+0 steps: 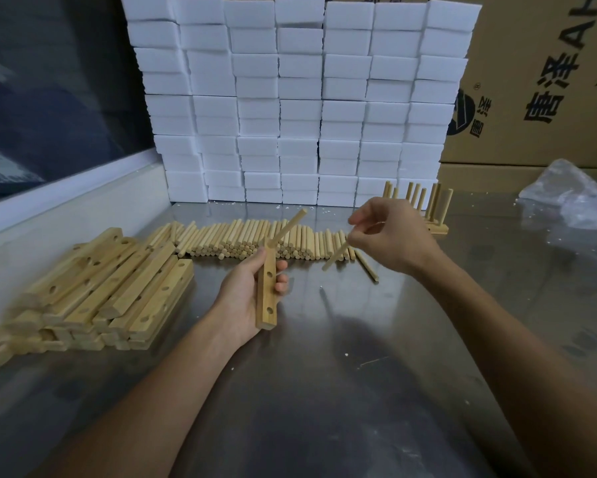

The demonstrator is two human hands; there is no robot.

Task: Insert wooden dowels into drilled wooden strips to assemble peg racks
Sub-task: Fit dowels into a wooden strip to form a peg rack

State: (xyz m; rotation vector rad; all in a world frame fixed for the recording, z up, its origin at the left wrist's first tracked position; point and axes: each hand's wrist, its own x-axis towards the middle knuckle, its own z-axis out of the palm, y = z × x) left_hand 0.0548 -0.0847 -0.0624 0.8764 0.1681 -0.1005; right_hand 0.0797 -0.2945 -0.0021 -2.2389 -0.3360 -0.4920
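- head view, centre of the frame: the left hand (pixel 245 291) grips a drilled strip (pixel 266 288) upright above the counter (pixel 376 374), fingers curled round it. one dowel (pixel 288 226) already sits in its top hole, slanting toward the upper right; two holes lower down are still open.
- head view, right of centre: the right hand (pixel 390 236) pinches a second dowel (pixel 336 257) between thumb and fingers, its lower end pointing down-left, apart from the strip. by my reading, this rack is about a third done.
- head view, left edge: a stack of drilled strips (pixel 93 291) waits; behind the hands lies a row of loose dowels (pixel 248 241), so much work seems left.
- head view, right of centre, further back: finished peg racks (pixel 424 208) stand by the white foam blocks (pixel 297 98).
- head view, upper right: a cardboard box (pixel 538 81) bears printed chinese characters, "唐泽", large letters "ah" cut by the frame edge, and a round logo.
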